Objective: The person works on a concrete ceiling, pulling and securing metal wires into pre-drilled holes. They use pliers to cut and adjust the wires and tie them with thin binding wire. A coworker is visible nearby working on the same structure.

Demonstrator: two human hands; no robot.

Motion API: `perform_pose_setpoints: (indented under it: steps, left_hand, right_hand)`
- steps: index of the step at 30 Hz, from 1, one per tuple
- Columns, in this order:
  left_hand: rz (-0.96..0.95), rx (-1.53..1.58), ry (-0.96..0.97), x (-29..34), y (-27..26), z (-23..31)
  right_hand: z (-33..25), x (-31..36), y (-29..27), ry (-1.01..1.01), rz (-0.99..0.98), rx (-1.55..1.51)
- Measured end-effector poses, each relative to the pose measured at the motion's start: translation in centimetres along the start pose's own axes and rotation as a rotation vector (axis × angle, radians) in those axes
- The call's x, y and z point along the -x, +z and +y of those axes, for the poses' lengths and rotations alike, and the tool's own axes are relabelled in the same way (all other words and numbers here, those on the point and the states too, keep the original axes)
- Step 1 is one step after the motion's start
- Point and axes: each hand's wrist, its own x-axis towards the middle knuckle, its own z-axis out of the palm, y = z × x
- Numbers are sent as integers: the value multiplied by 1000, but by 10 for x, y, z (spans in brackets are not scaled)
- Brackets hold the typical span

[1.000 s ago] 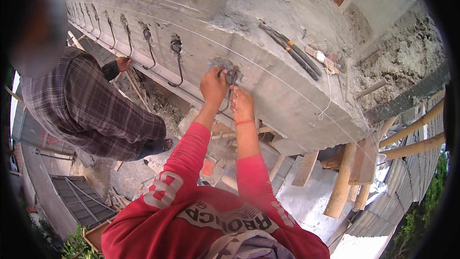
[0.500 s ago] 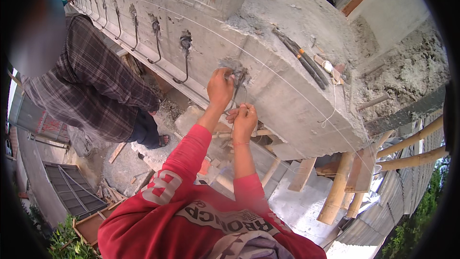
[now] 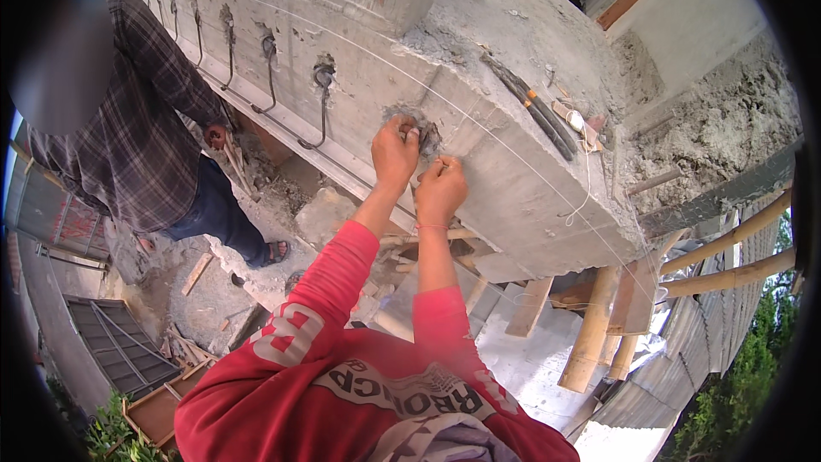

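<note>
My left hand is at a chipped hole in the side of the concrete beam. Its fingers are closed around something dark that I cannot make out. Just below and to the right, my right hand has its fingertips pinched together close to the concrete. What it holds is hidden behind the fingers. Along the beam to the left, a bent steel bar hangs from another chipped hole, with several similar bars farther away.
A long-handled tool with orange bands lies on the beam top, beside a string spool. A taut white string runs along the beam face. At left stands a person in a plaid shirt. Wooden poles stand below right.
My right hand has risen toward the hole, and the thin bar seen between my hands is now mostly hidden. The person at left has shifted, and one of their hands has come into view.
</note>
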Motion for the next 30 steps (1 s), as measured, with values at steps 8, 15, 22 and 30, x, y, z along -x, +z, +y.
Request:
perform_pose_setpoints:
  steps: [8, 15, 22, 30]
  left_hand:
    - [-48, 89, 35, -4, -10, 0]
    - [-51, 32, -96, -11, -8, 1]
    - [-48, -106, -290, -21, -7, 17]
    - [-94, -125, -270, -30, -5, 11]
  right_hand:
    - [0, -3, 3, -188, 53, 314]
    - [-15, -13, -1, -347, 18, 518]
    - [3, -23, -13, -686, 24, 682]
    - [10, -32, -18, -866, 17, 727]
